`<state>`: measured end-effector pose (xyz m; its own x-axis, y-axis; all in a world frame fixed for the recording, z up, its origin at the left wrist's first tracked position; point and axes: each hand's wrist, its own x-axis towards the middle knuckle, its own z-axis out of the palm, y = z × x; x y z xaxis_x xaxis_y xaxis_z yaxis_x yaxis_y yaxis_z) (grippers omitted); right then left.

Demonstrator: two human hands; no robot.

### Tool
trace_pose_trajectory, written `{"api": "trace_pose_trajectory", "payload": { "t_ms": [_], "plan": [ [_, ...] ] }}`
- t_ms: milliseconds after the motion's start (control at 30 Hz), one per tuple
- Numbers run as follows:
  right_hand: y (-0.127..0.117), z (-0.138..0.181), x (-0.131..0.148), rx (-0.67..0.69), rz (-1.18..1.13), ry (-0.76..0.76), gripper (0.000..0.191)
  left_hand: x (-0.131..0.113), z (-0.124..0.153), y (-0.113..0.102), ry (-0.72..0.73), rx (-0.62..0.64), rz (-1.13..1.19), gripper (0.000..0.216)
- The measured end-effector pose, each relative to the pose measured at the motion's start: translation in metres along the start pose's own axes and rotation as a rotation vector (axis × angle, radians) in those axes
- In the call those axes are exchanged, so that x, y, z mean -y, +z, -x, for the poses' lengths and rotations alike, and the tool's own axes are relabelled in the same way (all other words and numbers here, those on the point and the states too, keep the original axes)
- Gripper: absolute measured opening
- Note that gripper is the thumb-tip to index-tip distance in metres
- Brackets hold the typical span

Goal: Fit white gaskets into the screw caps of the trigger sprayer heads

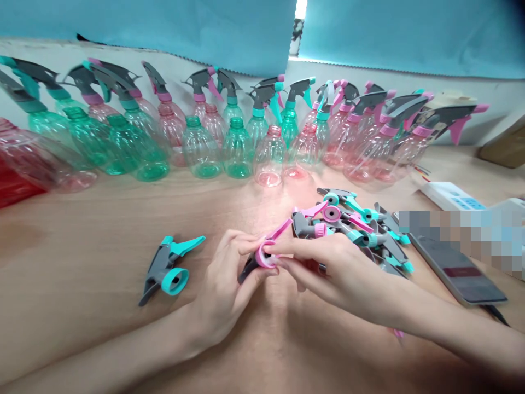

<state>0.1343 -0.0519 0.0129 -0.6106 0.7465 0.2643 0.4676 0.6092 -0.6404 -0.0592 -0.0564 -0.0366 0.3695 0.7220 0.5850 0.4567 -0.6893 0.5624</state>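
My left hand (pixel 223 284) grips a grey and pink trigger spray head (pixel 266 256), its pink collar turned up toward me and its pink trigger pointing up and right. My right hand (pixel 334 268) is closed at the same collar, index fingertip at the opening and thumb at the lower rim. Whether something small sits between those fingertips I cannot make out. On the table left of my left hand lies a grey and turquoise spray head (pixel 166 271). A pile of loose spray heads (pixel 348 221), pink and turquoise with grey, lies just beyond my right hand and is partly hidden by it.
Along the back wall stand several clear green bottles (pixel 238 150) and pink bottles (pixel 269 156), some open-necked, others topped with spray heads. A phone (pixel 459 268) lies at the right, near a white power strip (pixel 453 196). A red object (pixel 18 183) is at the left edge.
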Motion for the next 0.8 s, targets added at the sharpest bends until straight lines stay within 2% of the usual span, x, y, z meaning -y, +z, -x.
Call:
{"api": "trace_pose_trajectory", "payload": {
  "t_ms": [100,333,600,800],
  "plan": [
    [-0.0019,-0.0019,-0.0052,-0.018,-0.032,-0.032,0.017,-0.0014,0.0004,-0.0008,0.016,0.055,0.038,0.019],
    [-0.006,0.0003,-0.003,-0.034,0.136,-0.103,0.007,0.0009,0.0026,0.0002,0.019,0.091,0.083,0.018],
    [-0.0052,0.001,0.0008,0.025,0.164,-0.049,0.008,0.0007,0.0015,0.0013,0.08,0.094,0.104,0.021],
    [-0.0068,0.002,-0.0021,0.078,0.196,-0.077,0.013,0.0016,0.0008,0.0006,0.032,0.076,0.096,0.02]
  ]
}}
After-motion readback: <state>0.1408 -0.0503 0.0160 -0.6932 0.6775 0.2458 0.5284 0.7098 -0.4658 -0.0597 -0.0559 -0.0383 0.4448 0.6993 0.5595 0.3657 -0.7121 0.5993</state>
